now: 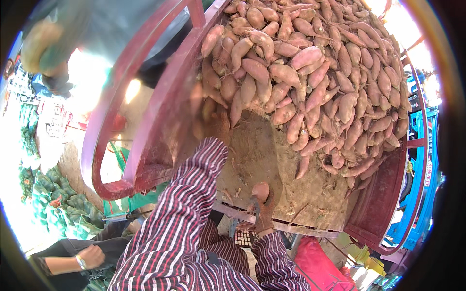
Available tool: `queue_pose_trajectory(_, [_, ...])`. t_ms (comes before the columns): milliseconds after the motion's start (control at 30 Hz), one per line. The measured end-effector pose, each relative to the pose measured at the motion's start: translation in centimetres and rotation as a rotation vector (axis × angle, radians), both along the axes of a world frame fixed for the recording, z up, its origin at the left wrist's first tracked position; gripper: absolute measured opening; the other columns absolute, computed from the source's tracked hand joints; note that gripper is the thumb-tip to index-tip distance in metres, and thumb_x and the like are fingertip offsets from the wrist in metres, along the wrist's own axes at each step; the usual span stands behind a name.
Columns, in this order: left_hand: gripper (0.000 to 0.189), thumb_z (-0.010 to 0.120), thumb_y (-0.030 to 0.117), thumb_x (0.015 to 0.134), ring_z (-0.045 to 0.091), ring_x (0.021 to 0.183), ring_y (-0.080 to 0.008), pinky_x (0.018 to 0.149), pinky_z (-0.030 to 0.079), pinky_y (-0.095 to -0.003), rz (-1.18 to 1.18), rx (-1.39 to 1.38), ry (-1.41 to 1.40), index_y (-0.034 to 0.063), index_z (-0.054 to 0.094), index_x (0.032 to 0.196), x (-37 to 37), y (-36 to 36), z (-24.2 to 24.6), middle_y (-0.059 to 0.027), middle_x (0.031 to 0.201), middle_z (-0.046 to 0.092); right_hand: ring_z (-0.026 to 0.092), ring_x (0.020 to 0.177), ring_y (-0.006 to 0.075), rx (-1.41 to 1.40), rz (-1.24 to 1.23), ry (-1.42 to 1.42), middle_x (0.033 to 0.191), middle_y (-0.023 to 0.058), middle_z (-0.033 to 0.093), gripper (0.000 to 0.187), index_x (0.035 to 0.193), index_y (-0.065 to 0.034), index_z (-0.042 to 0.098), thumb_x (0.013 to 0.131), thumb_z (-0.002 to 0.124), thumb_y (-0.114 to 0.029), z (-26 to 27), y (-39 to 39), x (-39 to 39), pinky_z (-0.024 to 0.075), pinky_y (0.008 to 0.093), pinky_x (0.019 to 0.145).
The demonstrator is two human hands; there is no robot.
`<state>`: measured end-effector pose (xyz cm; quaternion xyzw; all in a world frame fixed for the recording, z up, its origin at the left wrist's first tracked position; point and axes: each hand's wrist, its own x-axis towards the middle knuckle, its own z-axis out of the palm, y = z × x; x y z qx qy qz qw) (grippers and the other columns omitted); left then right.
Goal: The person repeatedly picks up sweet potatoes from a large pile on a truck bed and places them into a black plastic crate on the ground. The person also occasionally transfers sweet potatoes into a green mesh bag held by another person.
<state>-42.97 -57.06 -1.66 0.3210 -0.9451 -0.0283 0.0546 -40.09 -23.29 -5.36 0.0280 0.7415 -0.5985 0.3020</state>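
A large heap of sweet potatoes (291, 69) lies on the dirty bed of a red metal cart. My right hand (265, 211), in a soiled glove, is at the near edge of the bed, closed around a sweet potato (261, 190). My left arm, in a striped sleeve, reaches forward to the left edge of the heap. There my left hand (221, 122) is dim and blurred against the sweet potatoes beside the red side panel; its fingers and any hold cannot be made out.
The red metal side rail (145, 105) curves up at the left. At lower left are another person's forearm and hand (91, 256) and full green mesh sacks (65, 200). Below the bed edge are a black plastic crate (242, 239) and a pink sack (316, 265). A blue vehicle frame (418, 182) stands at right.
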Motion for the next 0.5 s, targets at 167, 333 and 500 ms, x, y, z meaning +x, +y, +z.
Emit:
queue_pose_trajectory(167, [0.047,0.062,0.023,0.088,0.058,0.108,-0.0339,0.092,0.046,-0.0449,-0.012,0.464,0.255,0.0023,0.052,0.129,2.8,2.3,4.1,-0.0227,0.113,0.062,0.061,0.104,0.0254,-0.171,-0.098,-0.048,0.126,0.0125,0.057,0.068,0.140,-0.0087,0.045,0.079,0.076,-0.003,-3.0,2.9,-0.1,0.0558,0.0355,0.080])
queue_pose_trajectory(333, [0.052,0.065,0.022,0.085,0.060,0.106,-0.0342,0.090,0.048,-0.0437,-0.024,0.818,0.674,0.0007,0.051,0.131,13.5,10.0,8.9,-0.0236,0.113,0.062,0.061,0.107,0.0291,-0.126,0.121,0.202,0.126,0.0163,0.056,0.069,0.140,-0.0092,0.043,0.080,0.077,-0.011,-1.5,3.9,0.2,0.0573,0.0384,0.081])
queue_pose_trajectory(500, [0.082,0.084,0.023,0.073,0.055,0.120,-0.0287,0.103,0.045,-0.0385,0.508,1.326,0.808,0.0000,0.044,0.141,28.2,18.3,9.0,-0.0163,0.131,0.056,0.060,0.111,0.0273,-0.081,0.297,-0.176,0.130,0.0167,0.055,0.065,0.139,-0.0040,0.043,0.083,0.076,-0.016,6.4,5.3,3.7,0.0551,0.0341,0.083])
